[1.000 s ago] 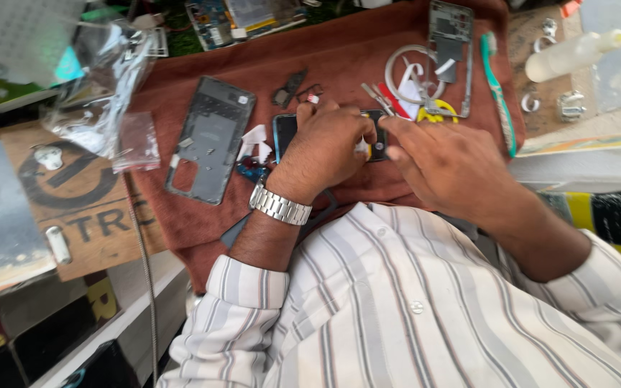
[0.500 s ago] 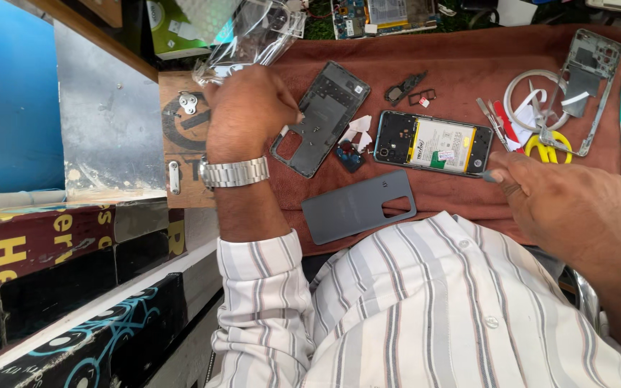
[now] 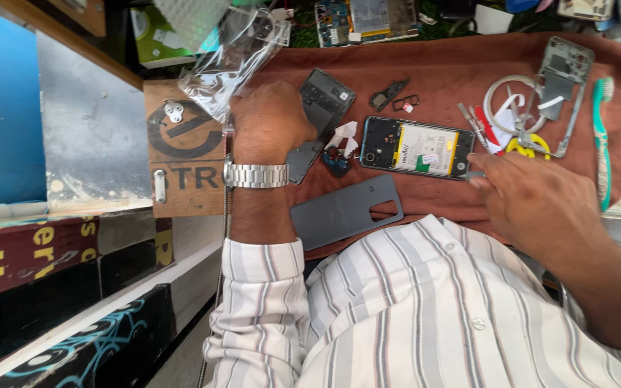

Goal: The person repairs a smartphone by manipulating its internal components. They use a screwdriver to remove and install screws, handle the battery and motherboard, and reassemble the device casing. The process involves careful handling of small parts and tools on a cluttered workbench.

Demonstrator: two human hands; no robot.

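The left hand (image 3: 271,122) is closed over the dark grey plastic phone frame (image 3: 319,118) on the rust-brown cloth (image 3: 440,68), while the right hand (image 3: 533,197), fingers loosely curled and holding nothing, touches the opened phone body with its yellow-edged battery (image 3: 418,147), best steadied gently by its edges.

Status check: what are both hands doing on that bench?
Left hand on dark phone frame. Right hand touching opened phone. Grey back cover lies apart.

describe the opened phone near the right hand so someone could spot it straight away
Start at the reddish-brown cloth covering the bench. Near its middle, just beyond the right hand, lies the opened phone, back cover off. Unlike the plain grey back cover and bare frames nearby, it shows a white battery edged in yellow.
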